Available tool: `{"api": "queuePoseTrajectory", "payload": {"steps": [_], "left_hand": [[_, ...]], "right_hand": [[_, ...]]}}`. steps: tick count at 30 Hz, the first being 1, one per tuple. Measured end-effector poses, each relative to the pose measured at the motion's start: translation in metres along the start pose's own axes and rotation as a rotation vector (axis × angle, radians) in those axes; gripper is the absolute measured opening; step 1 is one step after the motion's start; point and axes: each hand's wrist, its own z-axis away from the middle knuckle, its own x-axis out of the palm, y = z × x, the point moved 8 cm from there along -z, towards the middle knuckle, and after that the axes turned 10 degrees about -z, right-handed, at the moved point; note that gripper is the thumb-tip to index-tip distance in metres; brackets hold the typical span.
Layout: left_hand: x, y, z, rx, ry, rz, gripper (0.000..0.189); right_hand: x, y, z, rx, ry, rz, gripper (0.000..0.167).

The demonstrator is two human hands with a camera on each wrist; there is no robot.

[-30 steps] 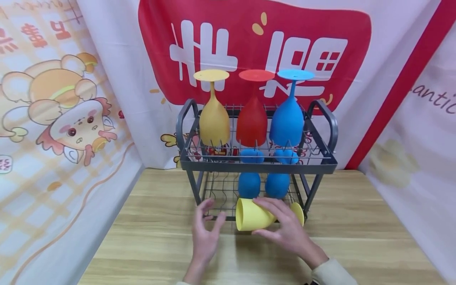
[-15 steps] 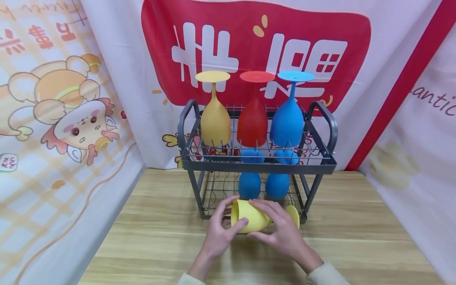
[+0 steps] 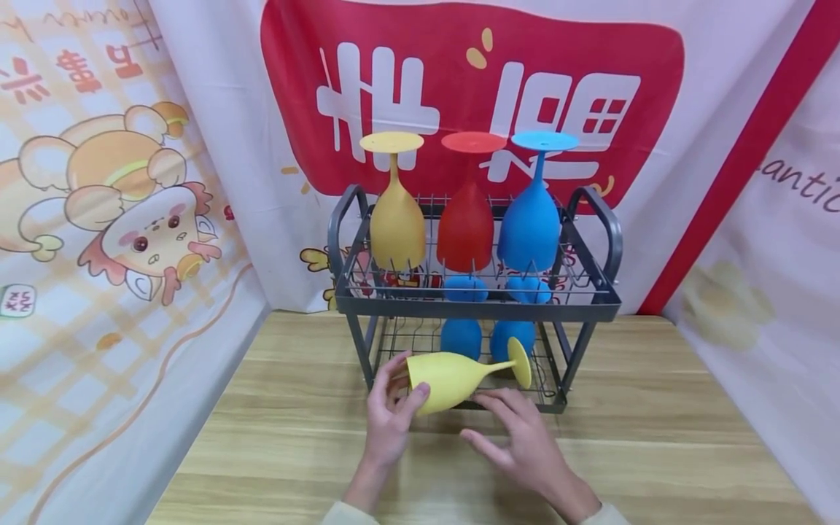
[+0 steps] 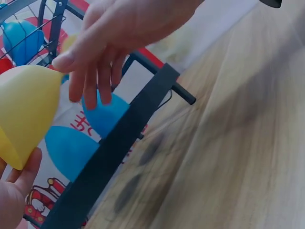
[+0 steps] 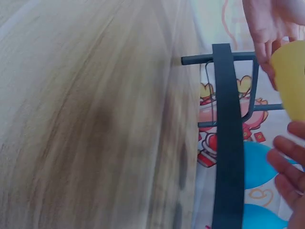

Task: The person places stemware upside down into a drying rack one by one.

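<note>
A yellow plastic goblet (image 3: 449, 379) lies tilted in the air before the rack's lower tier, its mouth to the left and its round foot raised to the right. My left hand (image 3: 390, 415) grips it by the rim end, thumb in front and fingers behind. Just below the goblet's stem is my right hand (image 3: 518, 441), fingers spread and holding nothing. The left wrist view shows the bowl close up, with the right hand (image 4: 114, 38) beside it. In the right wrist view, the right hand's fingers (image 5: 286, 167) stand apart from the bowl (image 5: 290, 81).
A dark two-tier metal rack (image 3: 479, 310) stands on the wooden table (image 3: 295, 423). Upside down on top are a yellow goblet (image 3: 397, 226), a red one (image 3: 466, 230) and a blue one (image 3: 528, 230). Two blue goblets (image 3: 461, 339) occupy the lower tier. Printed cloth walls surround the table.
My left hand has come in from the left and taken hold of the yellow goblet at its rim. My right hand has let go and dropped slightly, and the foot has swung upward.
</note>
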Motion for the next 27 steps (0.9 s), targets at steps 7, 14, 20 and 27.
{"api": "queuePoseTrajectory", "payload": {"steps": [7, 14, 20, 27], "left_hand": [[0.009, -0.012, 0.007, -0.047, -0.073, 0.046, 0.070], [0.018, -0.028, 0.010, -0.086, -0.249, -0.104, 0.083], [0.028, -0.034, 0.013, -0.050, -0.341, -0.295, 0.094], [0.032, -0.032, 0.015, -0.007, -0.362, -0.354, 0.095]], "right_hand": [[0.011, 0.023, 0.005, 0.216, -0.088, -0.067, 0.055], [0.005, 0.025, 0.004, 0.268, -0.063, -0.205, 0.061], [0.007, 0.022, 0.002, 0.304, -0.061, -0.277, 0.072], [0.012, 0.015, -0.003, 0.306, -0.079, -0.310, 0.087]]}}
